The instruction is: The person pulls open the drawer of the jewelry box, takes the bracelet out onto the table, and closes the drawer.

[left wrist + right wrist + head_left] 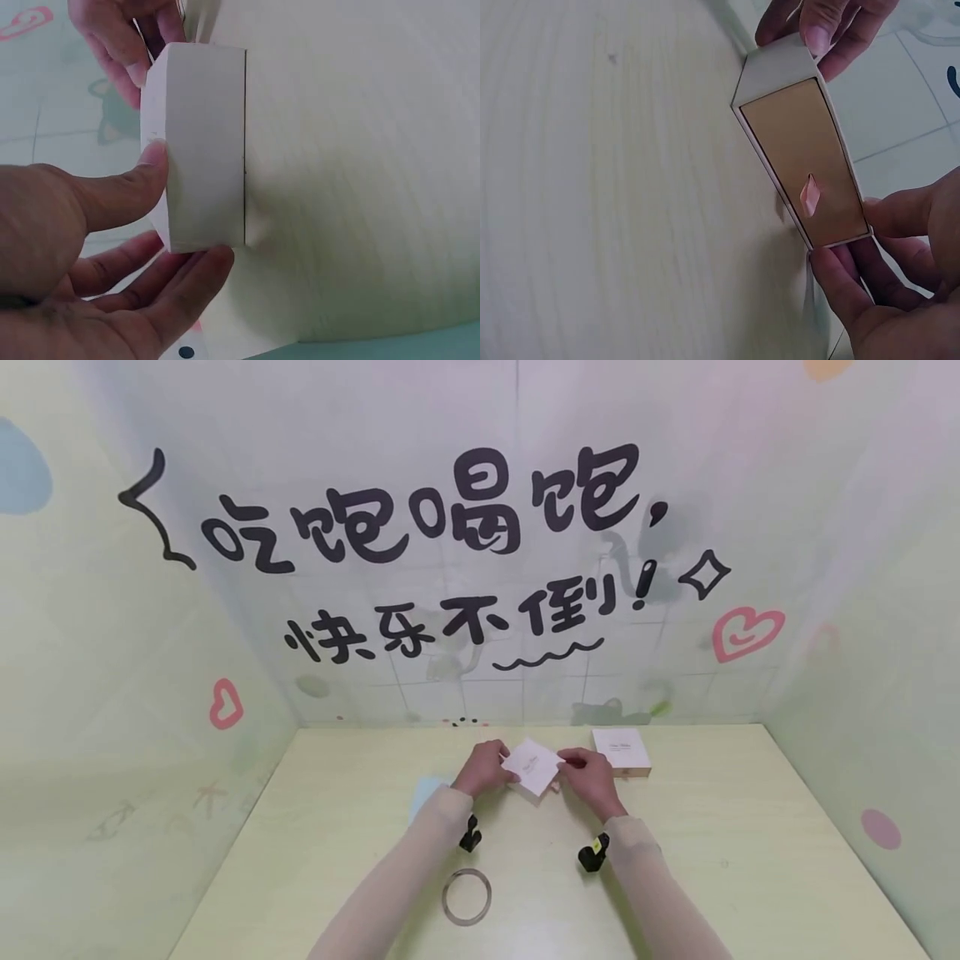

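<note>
A small white drawer box (531, 767) with fine print on its top is held between both hands over the far part of the table. The left hand (486, 768) grips one corner, thumb on the white side and fingers beneath, as the left wrist view shows. At the opposite corner, the right hand (592, 779) pinches the box between thumb and fingers. In the right wrist view, its tan drawer front (780, 135) carries a pink ribbon pull tab (810, 196). The drawer sits flush inside the sleeve.
Another white box (621, 747) with a tan front lies at the back, just right of the right hand. A greyish bangle (445, 900) rests nearer, between the forearms. Something flat and light blue (424, 795) is partly hidden by the left sleeve. A printed wall backs the table.
</note>
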Demonstrator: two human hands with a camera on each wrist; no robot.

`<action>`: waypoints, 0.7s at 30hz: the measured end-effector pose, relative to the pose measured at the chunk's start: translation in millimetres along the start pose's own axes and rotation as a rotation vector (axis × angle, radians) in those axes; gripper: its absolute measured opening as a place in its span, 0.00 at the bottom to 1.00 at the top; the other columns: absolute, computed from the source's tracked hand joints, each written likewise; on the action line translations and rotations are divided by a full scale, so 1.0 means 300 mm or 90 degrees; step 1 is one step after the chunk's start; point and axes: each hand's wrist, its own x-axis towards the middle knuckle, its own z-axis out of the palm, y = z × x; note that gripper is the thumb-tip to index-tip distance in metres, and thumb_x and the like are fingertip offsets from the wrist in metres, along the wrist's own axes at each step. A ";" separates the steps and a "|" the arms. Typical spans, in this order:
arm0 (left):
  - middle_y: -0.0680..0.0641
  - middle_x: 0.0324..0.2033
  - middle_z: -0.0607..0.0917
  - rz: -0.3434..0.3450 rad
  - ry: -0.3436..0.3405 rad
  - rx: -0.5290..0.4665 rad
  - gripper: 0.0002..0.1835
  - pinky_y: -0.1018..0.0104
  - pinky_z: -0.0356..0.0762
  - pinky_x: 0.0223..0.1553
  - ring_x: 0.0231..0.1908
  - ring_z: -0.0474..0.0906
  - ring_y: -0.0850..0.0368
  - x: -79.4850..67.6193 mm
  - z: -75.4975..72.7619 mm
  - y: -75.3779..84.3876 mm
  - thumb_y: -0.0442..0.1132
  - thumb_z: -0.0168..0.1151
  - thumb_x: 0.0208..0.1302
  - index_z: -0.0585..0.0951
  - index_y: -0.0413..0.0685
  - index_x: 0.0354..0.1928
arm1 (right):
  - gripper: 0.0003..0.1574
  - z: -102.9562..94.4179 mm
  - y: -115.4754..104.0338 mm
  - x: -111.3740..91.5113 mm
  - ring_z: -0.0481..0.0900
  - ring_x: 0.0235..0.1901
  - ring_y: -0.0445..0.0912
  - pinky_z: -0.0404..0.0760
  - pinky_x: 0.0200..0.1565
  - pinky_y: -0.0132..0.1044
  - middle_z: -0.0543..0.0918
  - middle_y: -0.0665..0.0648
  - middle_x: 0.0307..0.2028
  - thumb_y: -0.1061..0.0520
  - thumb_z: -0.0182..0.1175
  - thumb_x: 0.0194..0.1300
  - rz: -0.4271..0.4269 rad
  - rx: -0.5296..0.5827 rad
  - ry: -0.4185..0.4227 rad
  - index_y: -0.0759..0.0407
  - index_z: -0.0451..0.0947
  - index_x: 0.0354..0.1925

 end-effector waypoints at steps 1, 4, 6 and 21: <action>0.35 0.48 0.85 0.000 0.002 -0.001 0.23 0.51 0.80 0.54 0.47 0.80 0.45 -0.012 0.002 0.002 0.34 0.77 0.55 0.79 0.32 0.50 | 0.15 -0.002 0.001 0.002 0.82 0.47 0.53 0.78 0.43 0.33 0.87 0.64 0.48 0.62 0.64 0.67 -0.004 -0.003 -0.007 0.63 0.86 0.52; 0.36 0.46 0.84 0.000 0.011 -0.005 0.24 0.53 0.80 0.51 0.44 0.79 0.47 -0.048 0.014 0.005 0.35 0.78 0.55 0.78 0.31 0.49 | 0.15 -0.006 0.004 0.007 0.83 0.48 0.52 0.79 0.45 0.35 0.88 0.63 0.48 0.62 0.64 0.68 -0.016 -0.016 -0.028 0.61 0.86 0.51; 0.36 0.44 0.84 0.000 0.019 -0.007 0.25 0.54 0.80 0.49 0.41 0.78 0.49 -0.070 0.023 0.005 0.36 0.78 0.55 0.77 0.30 0.49 | 0.14 -0.007 0.005 0.008 0.83 0.48 0.52 0.79 0.46 0.36 0.88 0.62 0.48 0.61 0.64 0.68 -0.021 -0.021 -0.043 0.60 0.86 0.51; 0.40 0.34 0.79 0.001 0.076 0.000 0.26 0.61 0.72 0.34 0.32 0.69 0.52 -0.204 0.072 0.008 0.37 0.78 0.55 0.75 0.28 0.46 | 0.13 0.005 0.004 -0.010 0.83 0.53 0.53 0.81 0.55 0.48 0.88 0.58 0.51 0.63 0.62 0.70 -0.078 -0.015 -0.125 0.55 0.87 0.49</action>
